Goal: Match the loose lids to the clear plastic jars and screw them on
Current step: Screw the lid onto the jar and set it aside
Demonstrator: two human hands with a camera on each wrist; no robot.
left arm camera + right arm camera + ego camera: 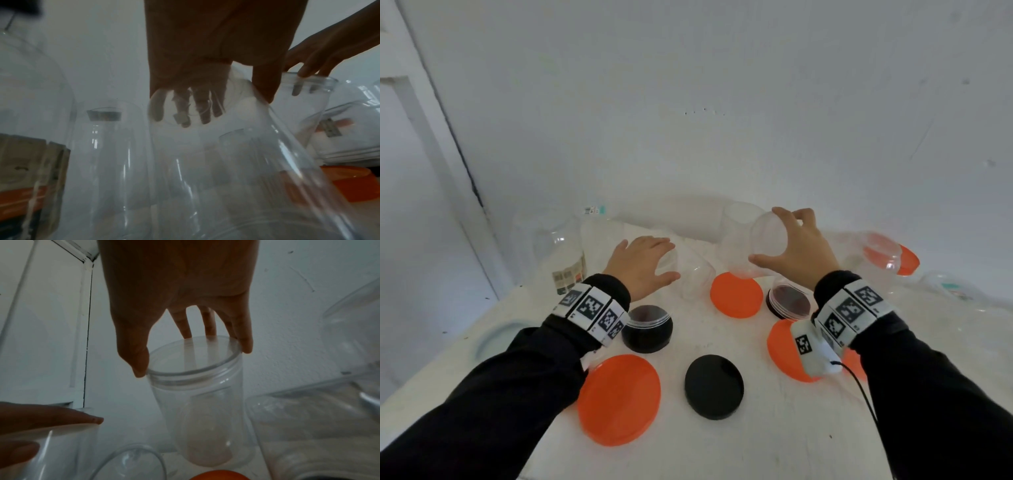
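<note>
My left hand [673, 260] [226, 105] holds a clear plastic jar [695, 277] [226, 162] that leans over on the white table; its fingers curl over the jar's far end and the thumb presses the near side. My right hand [765, 236] [193, 360] pinches the open rim of a taller clear jar [736, 250] [205, 410], thumb on one side, fingers on the other, and this jar is tilted. Loose orange lids lie at centre [736, 294], front left [619, 399] and under my right wrist [787, 353]. A loose black lid [714, 386] lies in front.
A black lid with a short clear jar on it [647, 329] sits by my left wrist, and another [789, 301] by my right. A large labelled jar [558, 253] stands at the back left. More clear jars and an orange lid [909, 262] crowd the right. A white wall stands close behind.
</note>
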